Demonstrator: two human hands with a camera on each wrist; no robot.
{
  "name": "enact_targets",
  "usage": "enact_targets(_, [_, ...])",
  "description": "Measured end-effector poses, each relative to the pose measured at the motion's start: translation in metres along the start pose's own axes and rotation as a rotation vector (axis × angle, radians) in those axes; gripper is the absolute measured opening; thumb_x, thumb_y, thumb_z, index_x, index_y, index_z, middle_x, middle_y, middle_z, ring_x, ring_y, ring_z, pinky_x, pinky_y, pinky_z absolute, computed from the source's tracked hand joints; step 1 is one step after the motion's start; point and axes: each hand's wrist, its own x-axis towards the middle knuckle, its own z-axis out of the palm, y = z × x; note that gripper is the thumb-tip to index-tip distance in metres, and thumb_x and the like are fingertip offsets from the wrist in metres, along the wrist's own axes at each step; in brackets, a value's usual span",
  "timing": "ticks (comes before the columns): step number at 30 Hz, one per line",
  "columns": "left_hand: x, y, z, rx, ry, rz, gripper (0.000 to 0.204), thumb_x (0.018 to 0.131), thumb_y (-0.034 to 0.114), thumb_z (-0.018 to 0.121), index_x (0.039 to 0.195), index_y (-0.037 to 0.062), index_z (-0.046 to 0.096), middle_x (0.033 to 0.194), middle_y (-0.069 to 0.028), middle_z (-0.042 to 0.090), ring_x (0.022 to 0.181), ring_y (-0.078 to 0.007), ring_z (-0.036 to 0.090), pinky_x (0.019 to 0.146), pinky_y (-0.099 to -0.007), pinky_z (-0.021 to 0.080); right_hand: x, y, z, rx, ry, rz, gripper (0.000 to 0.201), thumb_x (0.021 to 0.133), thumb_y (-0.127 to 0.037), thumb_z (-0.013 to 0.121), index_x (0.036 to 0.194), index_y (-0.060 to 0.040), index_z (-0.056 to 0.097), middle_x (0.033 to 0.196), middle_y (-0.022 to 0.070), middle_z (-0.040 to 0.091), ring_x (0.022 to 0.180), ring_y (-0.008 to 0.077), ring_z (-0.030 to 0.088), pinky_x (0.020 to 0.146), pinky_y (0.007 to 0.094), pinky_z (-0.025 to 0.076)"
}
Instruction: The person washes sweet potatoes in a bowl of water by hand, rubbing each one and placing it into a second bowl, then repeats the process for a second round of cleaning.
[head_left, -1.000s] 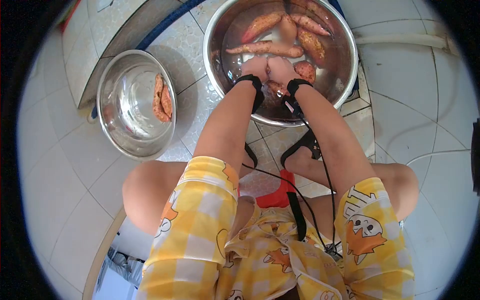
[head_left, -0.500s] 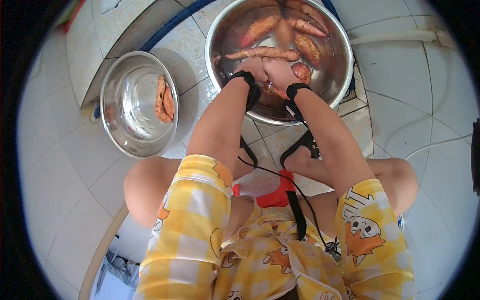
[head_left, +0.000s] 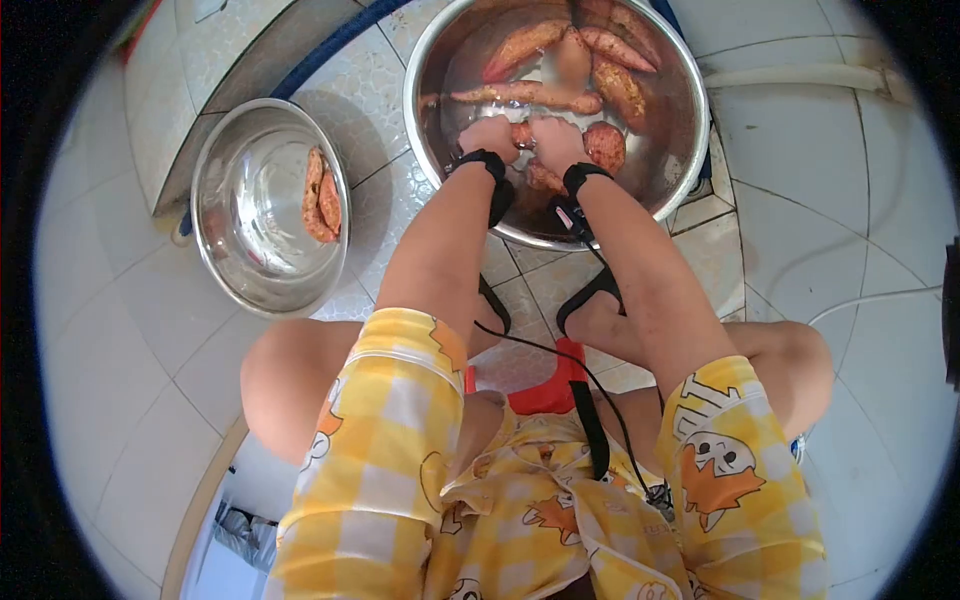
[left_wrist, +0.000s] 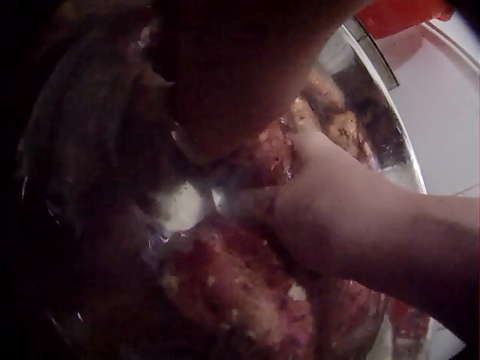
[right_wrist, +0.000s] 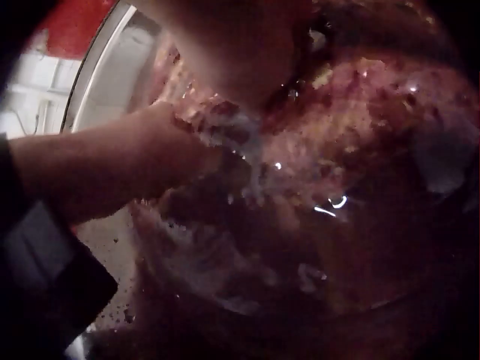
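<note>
A person sat with both arms reaching into a large metal basin (head_left: 672, 165) of water. The left hand (head_left: 488, 138) and the right hand (head_left: 556, 142) gripped a sweet potato (head_left: 522, 135), one at each end, and its reddish skin showed in the narrow space between them. The fingers were mostly hidden under the hands and in the murky water, so I could not tell how tight the hold was. A long sweet potato (head_left: 530, 95) lay just beyond the knuckles, a rounded sweet potato (head_left: 605, 147) sat just right of the right hand, and another piece (head_left: 545, 178) showed between the wrists, nearer the body. More sweet potatoes (head_left: 620, 92) lay toward the far side of the basin. Black straps (head_left: 485, 160) circled both wrists. To the left, apart on the tiled floor (head_left: 385, 215), a smaller metal bowl (head_left: 250, 215) held two sweet potatoes (head_left: 318, 200) lying side by side against its right wall
</note>
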Motion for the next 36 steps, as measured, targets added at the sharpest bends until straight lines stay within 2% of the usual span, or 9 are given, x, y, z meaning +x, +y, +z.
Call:
enact_targets(3, [-0.003, -0.004, -0.015, -0.013, -0.123, 0.067, 0.038, 0.064, 0.027, 0.061, 0.092, 0.0008, 0.061, 0.093, -0.0193, 0.061, 0.089, -0.0301, 0.060, 0.076, -0.0379, 0.048, -0.005, 0.000, -0.009, 0.027, 0.014, -0.093, 0.023, 0.071, -0.004, 0.053, 0.093, 0.0014, 0.049, 0.083, 0.0198, 0.061, 0.081, 0.0310, 0.061, 0.068, 0.0394, 0.049])
enact_targets(7, [0.008, -0.010, -0.011, -0.066, -0.114, 0.086, 0.045, 0.059, 0.028, 0.063, 0.090, -0.0048, 0.061, 0.090, -0.0232, 0.061, 0.087, -0.0324, 0.060, 0.078, -0.0368, 0.048, -0.001, 0.005, -0.005, 0.047, 0.048, -0.139, 0.022, 0.071, -0.002, 0.049, 0.093, 0.0025, 0.045, 0.080, 0.0219, 0.059, 0.080, 0.0343, 0.059, 0.067, 0.0418, 0.047])
enact_targets(12, [0.008, -0.005, -0.012, -0.027, -0.178, 0.008, 0.039, 0.063, 0.021, 0.064, 0.098, 0.0048, 0.060, 0.102, -0.0156, 0.060, 0.095, -0.0273, 0.058, 0.081, -0.0360, 0.047, 0.004, 0.003, -0.017, -0.058, 0.090, -0.159, 0.025, 0.066, -0.001, 0.059, 0.090, 0.0003, 0.051, 0.087, 0.0196, 0.060, 0.084, 0.0304, 0.060, 0.070, 0.0377, 0.049])
enact_targets(16, [-0.004, 0.008, -0.017, -0.006, -0.084, -0.001, 0.035, 0.066, 0.017, 0.062, 0.099, 0.0062, 0.059, 0.103, -0.0147, 0.059, 0.097, -0.0270, 0.057, 0.081, -0.0365, 0.046, 0.009, 0.013, -0.014, 0.075, -0.079, -0.104, 0.027, 0.064, -0.010, 0.064, 0.088, -0.0001, 0.056, 0.090, 0.0205, 0.060, 0.088, 0.0325, 0.058, 0.074, 0.0400, 0.048])
enact_targets(21, [-0.011, 0.012, -0.001, 0.131, 0.236, 0.182, 0.027, 0.071, 0.015, 0.059, 0.096, 0.0064, 0.055, 0.095, -0.0124, 0.060, 0.091, -0.0279, 0.059, 0.073, -0.0395, 0.048, 0.009, 0.019, -0.006, 0.293, -0.123, 0.005, 0.033, 0.063, -0.017, 0.066, 0.090, 0.0017, 0.058, 0.093, 0.0208, 0.059, 0.090, 0.0333, 0.057, 0.078, 0.0393, 0.047])
enact_targets(24, [-0.011, 0.010, 0.001, -0.022, 0.169, 0.119, 0.039, 0.065, 0.024, 0.066, 0.098, 0.0051, 0.055, 0.096, -0.0170, 0.060, 0.090, -0.0317, 0.058, 0.076, -0.0410, 0.047, 0.007, 0.018, -0.010, 0.339, -0.240, -0.031, 0.032, 0.064, -0.015, 0.065, 0.090, 0.0010, 0.057, 0.091, 0.0212, 0.059, 0.090, 0.0333, 0.057, 0.077, 0.0404, 0.047])
enact_targets(27, [-0.010, 0.009, -0.006, -0.103, 0.000, 0.075, 0.042, 0.059, 0.027, 0.069, 0.091, 0.0010, 0.060, 0.093, -0.0204, 0.061, 0.087, -0.0320, 0.060, 0.076, -0.0406, 0.048, 0.003, 0.017, -0.007, 0.147, -0.077, -0.155, 0.024, 0.069, -0.011, 0.059, 0.089, 0.0009, 0.054, 0.088, 0.0211, 0.060, 0.086, 0.0334, 0.058, 0.073, 0.0415, 0.047])
enact_targets(31, [0.008, -0.004, 0.006, -0.178, -0.073, 0.139, 0.043, 0.054, 0.028, 0.069, 0.080, -0.0064, 0.062, 0.087, -0.0256, 0.060, 0.085, -0.0328, 0.060, 0.075, -0.0382, 0.048, 0.002, 0.018, -0.011, -0.008, -0.014, -0.236, 0.017, 0.074, -0.006, 0.050, 0.090, 0.0002, 0.049, 0.085, 0.0206, 0.060, 0.081, 0.0328, 0.060, 0.069, 0.0410, 0.048])
enact_targets(36, [0.009, -0.003, -0.008, -0.166, -0.196, 0.162, 0.050, 0.051, 0.032, 0.069, 0.080, -0.0080, 0.062, 0.085, -0.0242, 0.061, 0.083, -0.0313, 0.061, 0.073, -0.0364, 0.048, 0.001, 0.018, -0.021, -0.079, -0.010, -0.273, 0.017, 0.075, -0.004, 0.046, 0.091, -0.0003, 0.046, 0.082, 0.0192, 0.061, 0.078, 0.0312, 0.061, 0.063, 0.0406, 0.049])
